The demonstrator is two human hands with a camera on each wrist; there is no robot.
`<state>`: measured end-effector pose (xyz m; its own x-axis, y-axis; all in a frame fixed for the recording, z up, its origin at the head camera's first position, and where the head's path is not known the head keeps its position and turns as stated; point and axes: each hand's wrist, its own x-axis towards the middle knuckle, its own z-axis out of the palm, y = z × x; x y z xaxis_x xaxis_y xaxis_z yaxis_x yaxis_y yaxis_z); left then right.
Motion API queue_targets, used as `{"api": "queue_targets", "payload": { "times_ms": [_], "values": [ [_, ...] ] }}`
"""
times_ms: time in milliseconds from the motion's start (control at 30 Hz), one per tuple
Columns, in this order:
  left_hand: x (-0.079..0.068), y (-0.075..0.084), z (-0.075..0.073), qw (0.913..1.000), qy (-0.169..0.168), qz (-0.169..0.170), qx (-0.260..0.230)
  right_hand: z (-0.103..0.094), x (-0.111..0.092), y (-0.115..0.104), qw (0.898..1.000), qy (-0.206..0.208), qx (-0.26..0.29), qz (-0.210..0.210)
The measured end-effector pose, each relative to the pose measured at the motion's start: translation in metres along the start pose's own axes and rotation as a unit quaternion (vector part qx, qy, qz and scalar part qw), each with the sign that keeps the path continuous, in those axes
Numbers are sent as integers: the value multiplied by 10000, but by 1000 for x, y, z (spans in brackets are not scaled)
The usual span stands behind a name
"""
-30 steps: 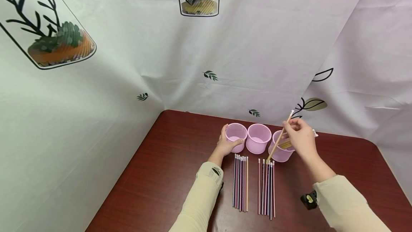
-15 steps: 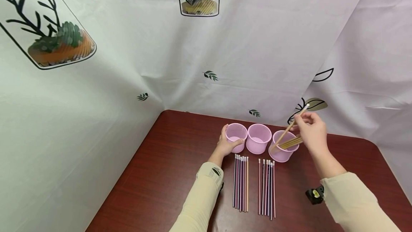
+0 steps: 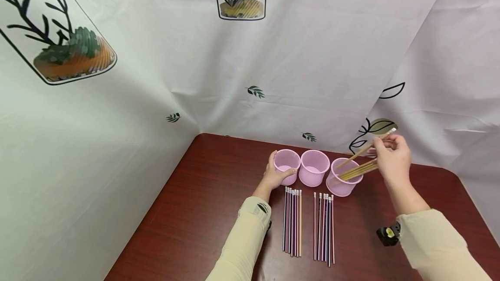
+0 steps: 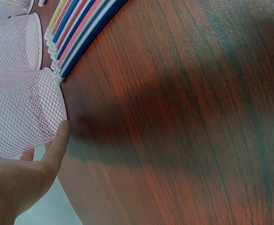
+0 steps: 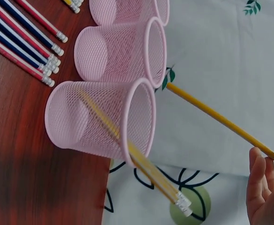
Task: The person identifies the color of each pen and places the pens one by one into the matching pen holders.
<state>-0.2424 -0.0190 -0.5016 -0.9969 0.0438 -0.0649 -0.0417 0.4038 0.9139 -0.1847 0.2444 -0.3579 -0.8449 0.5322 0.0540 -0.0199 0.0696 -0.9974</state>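
Observation:
My left hand (image 3: pixel 275 174) grips the left pink mesh cup (image 3: pixel 287 179), thumb on the near side of its rim, as the left wrist view also shows. In my right hand (image 3: pixel 395 164) a yellow pencil (image 5: pixel 211 113) is pinched near its white eraser end. It slants down toward the right mesh cup (image 3: pixel 339 189). In the right wrist view its lower end stands clear of that cup's rim. Several yellow pencils (image 5: pixel 158 176) lean together inside the right cup, erasers up. Between these two stands the middle mesh cup (image 3: pixel 311 179), with nothing visible in it.
Two groups of pencils lie on the dark red table (image 3: pixel 187 211) before the cups, erasers toward them. The left group (image 3: pixel 292 224) includes a yellow one; the right group (image 3: pixel 323 229) is dark and pink. A patterned cloth (image 3: pixel 234 112) hangs behind the table.
My right hand has moved to the right with the yellow pencil, from above the right pencil group to over the right cup. My left hand has stayed on the left cup.

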Motion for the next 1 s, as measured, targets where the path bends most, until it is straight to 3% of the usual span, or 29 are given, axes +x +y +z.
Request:
{"api": "queue_targets", "payload": {
  "times_ms": [167, 267, 500, 700, 833, 1000],
  "values": [
    [0, 0, 1, 10000, 6, 15, 12, -7, 4, 8, 9997, -8, 243, 97],
    [0, 0, 1, 10000, 31, -4, -22, -10, 5, 16, 9999, -35, 121, 105],
    [0, 0, 1, 10000, 40, 2, -49, -16, 5, 34, 9941, 117, -1079, 24],
    [0, 1, 0, 10000, 5, 3, -59, -18, 0, 51, 9858, 17, -1678, 50],
    [0, 0, 0, 10000, 2, 3, -78, -19, -3, 61, 9853, -62, -1703, 152],
    [-1, 1, 0, 9999, -20, -7, -103, -25, 5, 85, 9931, -39, -1130, 324]
  ]
}}
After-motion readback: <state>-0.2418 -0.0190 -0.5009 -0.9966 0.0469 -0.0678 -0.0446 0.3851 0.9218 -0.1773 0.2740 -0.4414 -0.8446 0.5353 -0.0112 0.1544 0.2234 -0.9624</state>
